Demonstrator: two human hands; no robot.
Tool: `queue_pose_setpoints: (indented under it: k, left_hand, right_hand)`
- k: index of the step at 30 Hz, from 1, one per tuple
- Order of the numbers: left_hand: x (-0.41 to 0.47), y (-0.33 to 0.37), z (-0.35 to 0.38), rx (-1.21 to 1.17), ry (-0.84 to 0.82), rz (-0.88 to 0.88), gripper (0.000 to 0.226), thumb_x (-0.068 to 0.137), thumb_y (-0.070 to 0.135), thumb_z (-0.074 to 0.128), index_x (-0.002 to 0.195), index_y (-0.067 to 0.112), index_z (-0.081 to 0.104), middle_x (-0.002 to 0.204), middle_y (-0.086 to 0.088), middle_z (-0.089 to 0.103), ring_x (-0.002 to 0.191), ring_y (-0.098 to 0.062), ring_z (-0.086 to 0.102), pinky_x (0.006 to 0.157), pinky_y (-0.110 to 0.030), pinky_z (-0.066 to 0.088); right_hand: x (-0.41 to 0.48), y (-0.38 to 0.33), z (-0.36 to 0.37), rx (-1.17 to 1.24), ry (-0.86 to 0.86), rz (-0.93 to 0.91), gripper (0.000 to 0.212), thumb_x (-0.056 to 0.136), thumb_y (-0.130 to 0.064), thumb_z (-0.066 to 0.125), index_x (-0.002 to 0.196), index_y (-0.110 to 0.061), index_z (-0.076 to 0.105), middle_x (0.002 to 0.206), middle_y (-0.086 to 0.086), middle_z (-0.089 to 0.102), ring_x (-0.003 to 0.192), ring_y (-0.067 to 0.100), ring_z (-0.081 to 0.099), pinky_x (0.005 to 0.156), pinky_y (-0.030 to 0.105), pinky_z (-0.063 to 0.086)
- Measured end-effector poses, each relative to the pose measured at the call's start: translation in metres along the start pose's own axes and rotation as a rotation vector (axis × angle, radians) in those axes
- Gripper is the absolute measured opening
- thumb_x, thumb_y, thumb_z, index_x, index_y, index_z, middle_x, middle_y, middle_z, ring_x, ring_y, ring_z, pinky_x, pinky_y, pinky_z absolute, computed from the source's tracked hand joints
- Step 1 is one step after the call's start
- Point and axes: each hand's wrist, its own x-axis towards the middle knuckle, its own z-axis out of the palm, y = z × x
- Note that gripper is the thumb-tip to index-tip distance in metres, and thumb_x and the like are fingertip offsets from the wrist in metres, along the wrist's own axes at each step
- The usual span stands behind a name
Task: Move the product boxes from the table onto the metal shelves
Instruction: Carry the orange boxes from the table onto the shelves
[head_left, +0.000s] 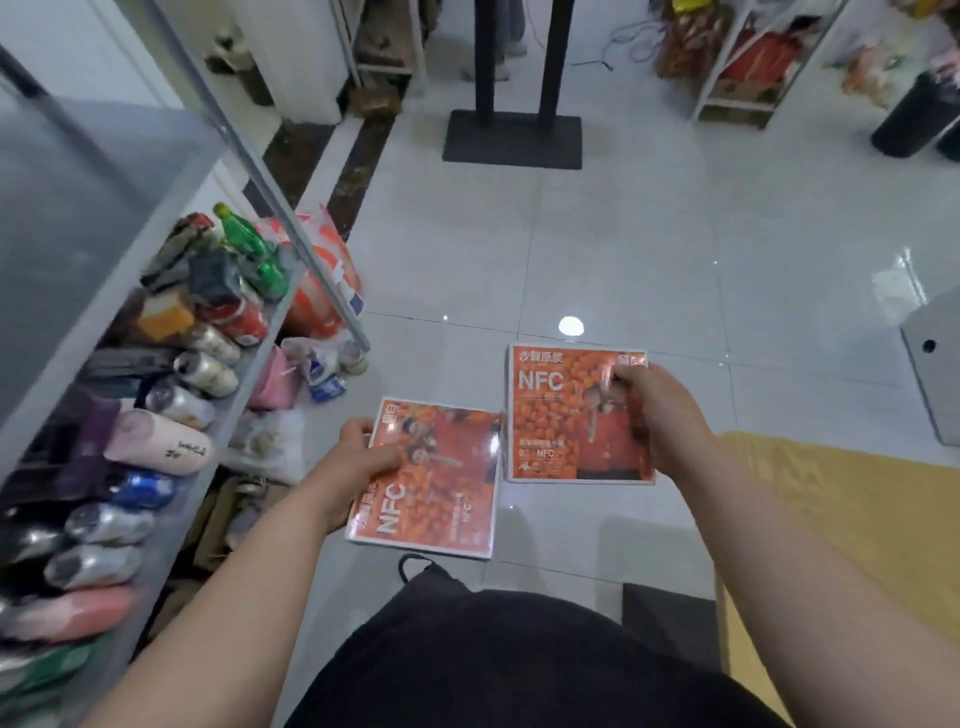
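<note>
I carry two flat orange product boxes printed with "NFC" above the tiled floor. My left hand (363, 457) grips the left box (441, 493) at its left edge, thumb on top; its print lies sideways. My right hand (649, 410) grips the right box (561, 415) at its right edge, and this box sits higher and farther out. The metal shelves (244, 410) stand to my left, their lower level packed with cans and bottles. A yellow table surface (841, 514) shows at the right behind my right arm.
A green bottle (249, 244) and several cans fill the shelf row. Orange and pink bags (322, 280) and small bottles lie on the floor by the shelf post. A black stand base (511, 140) is ahead, a grey box (935, 364) at the right, and black bins (909, 119) far right.
</note>
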Motion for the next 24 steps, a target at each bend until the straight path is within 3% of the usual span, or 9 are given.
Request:
queue_pose_setpoints:
  k: [4,8,10,12,14,16,18,21,24]
  left_hand:
    - [0.012,0.022,-0.065,-0.178,-0.008,0.011,0.068,0.069,0.007,0.069,0.133,0.017,0.046,0.101,-0.023,0.067,0.070,-0.031,0.070,0.061,-0.040,0.059]
    - [0.022,0.035,-0.106,-0.231,0.022,0.060,0.032,0.099,0.015,0.058,0.130,0.021,0.052,0.091,-0.016,0.072,0.071,-0.026,0.070,0.061,-0.036,0.059]
    - [0.024,0.038,-0.113,-0.197,0.039,0.083,0.023,0.102,0.015,0.054,0.124,0.020,0.052,0.087,-0.012,0.072,0.071,-0.025,0.069,0.059,-0.033,0.057]
    - [0.027,0.041,-0.117,-0.195,0.032,0.096,0.019,0.100,0.013,0.055,0.118,0.020,0.053,0.093,-0.015,0.072,0.077,-0.029,0.069,0.066,-0.035,0.055]
    - [0.030,0.044,-0.122,-0.261,-0.036,0.086,0.036,0.089,0.006,0.067,0.119,0.021,0.054,0.103,-0.020,0.071,0.084,-0.033,0.069,0.073,-0.042,0.055]
    - [0.035,0.048,-0.127,-0.306,-0.119,0.089,0.065,0.068,-0.003,0.070,0.125,0.025,0.055,0.115,-0.023,0.067,0.091,-0.037,0.068,0.075,-0.043,0.056]
    - [0.040,0.053,-0.129,-0.367,-0.182,0.112,0.079,0.059,-0.004,0.068,0.131,0.028,0.057,0.126,-0.023,0.060,0.102,-0.041,0.063,0.083,-0.046,0.054]
    - [0.051,0.068,-0.126,-0.495,-0.096,0.138,0.073,0.057,0.004,0.067,0.125,0.031,0.065,0.121,-0.022,0.062,0.102,-0.039,0.060,0.087,-0.047,0.050]
    - [0.055,0.088,-0.111,-0.647,0.080,0.162,0.057,0.068,0.017,0.069,0.124,0.027,0.064,0.106,-0.016,0.066,0.091,-0.031,0.063,0.085,-0.049,0.050]
  right_hand:
    - [0.038,-0.025,0.066,-0.028,-0.112,0.082,0.027,0.091,-0.035,0.057,0.093,-0.010,0.070,0.078,0.008,0.069,0.064,0.023,0.067,0.062,0.029,0.055]
    - [0.067,-0.042,0.130,-0.044,-0.253,0.151,0.041,0.098,-0.031,0.054,0.069,-0.016,0.079,0.078,0.006,0.073,0.068,0.022,0.070,0.075,0.035,0.057]
    - [0.074,-0.047,0.161,-0.089,-0.365,0.164,0.045,0.100,-0.030,0.053,0.065,-0.018,0.077,0.074,0.004,0.071,0.066,0.022,0.068,0.074,0.034,0.057]
    - [0.083,-0.051,0.188,-0.167,-0.434,0.145,0.038,0.095,-0.034,0.060,0.062,-0.019,0.070,0.065,0.002,0.063,0.060,0.022,0.060,0.067,0.032,0.052]
    - [0.094,-0.054,0.209,-0.230,-0.484,0.113,0.020,0.085,-0.038,0.067,0.081,-0.018,0.070,0.077,0.010,0.065,0.069,0.027,0.060,0.071,0.034,0.049]
    - [0.111,-0.054,0.224,-0.243,-0.569,0.116,0.025,0.086,-0.034,0.064,0.099,-0.013,0.069,0.087,0.013,0.070,0.073,0.025,0.066,0.071,0.033,0.052]
    - [0.126,-0.058,0.238,-0.250,-0.602,0.151,0.022,0.092,-0.028,0.062,0.103,-0.010,0.069,0.091,0.013,0.073,0.079,0.026,0.068,0.077,0.037,0.053]
    - [0.151,-0.070,0.253,-0.254,-0.647,0.246,0.021,0.103,-0.021,0.053,0.102,-0.010,0.070,0.097,0.014,0.076,0.081,0.027,0.072,0.085,0.043,0.056]
    - [0.181,-0.081,0.269,-0.278,-0.671,0.307,0.032,0.103,-0.023,0.051,0.119,-0.001,0.066,0.115,0.022,0.072,0.100,0.036,0.069,0.101,0.055,0.051]
